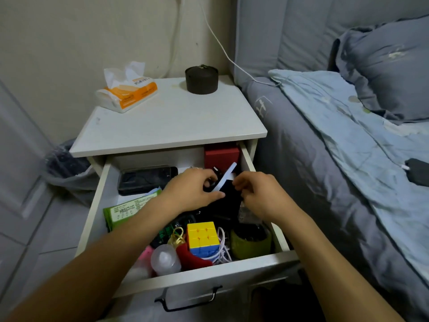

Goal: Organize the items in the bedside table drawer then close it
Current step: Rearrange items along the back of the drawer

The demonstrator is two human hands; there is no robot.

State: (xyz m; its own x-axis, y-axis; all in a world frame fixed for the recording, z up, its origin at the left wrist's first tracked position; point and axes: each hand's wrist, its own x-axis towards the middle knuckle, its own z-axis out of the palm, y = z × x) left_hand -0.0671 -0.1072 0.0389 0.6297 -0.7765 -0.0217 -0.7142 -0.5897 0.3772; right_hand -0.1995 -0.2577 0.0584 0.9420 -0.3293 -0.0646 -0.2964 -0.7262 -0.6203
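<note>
The white bedside table's drawer point(210, 276) stands pulled open and full of clutter. Over its back right part, my left hand point(192, 190) and my right hand point(260, 191) both hold a black flat item with a white strip point(228, 177). My left fingers curl round the strip's lower end, and my right fingertips pinch the black part. Inside lie a red box point(221, 154), a black case point(145, 180), a green packet point(125, 210), a colour cube point(203, 238), a clear bulb-shaped bottle point(164, 259), a red cloth piece point(193, 257), white cables point(222, 247) and a green-rimmed cup point(250, 242).
On the table top point(171, 126) sit a tissue pack point(127, 91) and a dark round tin point(201, 77). A bed with grey-blue bedding point(348, 140) is close on the right, with a black device point(419, 174) on it. A lined bin point(67, 166) stands to the left.
</note>
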